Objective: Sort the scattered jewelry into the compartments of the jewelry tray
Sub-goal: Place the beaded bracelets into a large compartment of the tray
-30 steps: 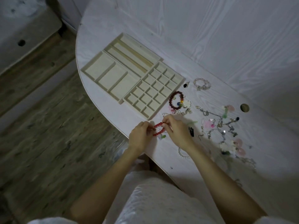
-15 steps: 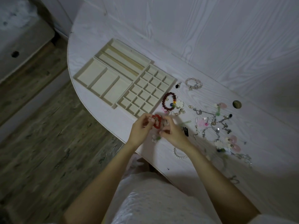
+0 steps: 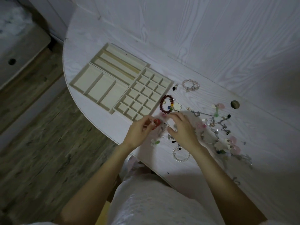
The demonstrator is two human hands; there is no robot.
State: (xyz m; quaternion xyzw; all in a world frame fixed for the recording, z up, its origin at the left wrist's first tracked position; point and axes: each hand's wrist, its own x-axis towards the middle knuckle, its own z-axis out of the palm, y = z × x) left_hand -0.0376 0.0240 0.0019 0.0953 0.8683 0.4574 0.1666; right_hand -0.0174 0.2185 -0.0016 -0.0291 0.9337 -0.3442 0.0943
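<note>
1. A person's left hand [image 3: 140,131], at frame centre, curls its fingers round a red beaded bracelet [image 3: 157,122] just below the lower corner of the cream compartmented jewelry tray [image 3: 120,82].
2. The right hand [image 3: 181,129] hovers beside it with fingers spread and loosely bent over a tangle of small chains; motion blur hides whether it pinches anything.
3. The tray, at upper left of centre, shows every compartment bare: three wide bays, long slots, and a grid of small squares.
4. Judged from this, sorting has barely begun. The red bracelet is probably best lowered flat into a wide bay, since the small squares look too tight for it.
5. Care is advised near the chains, which could snag beads and drag along.
6. A dark red beaded bracelet [image 3: 165,106] lies just right of the tray; a pearl bracelet [image 3: 180,155] lies below the right wrist.
7. The surface is a white wood-grain rounded table [image 3: 211,62]; grey plank flooring [image 3: 40,143] fills the left of the frame in dim light.
</note>
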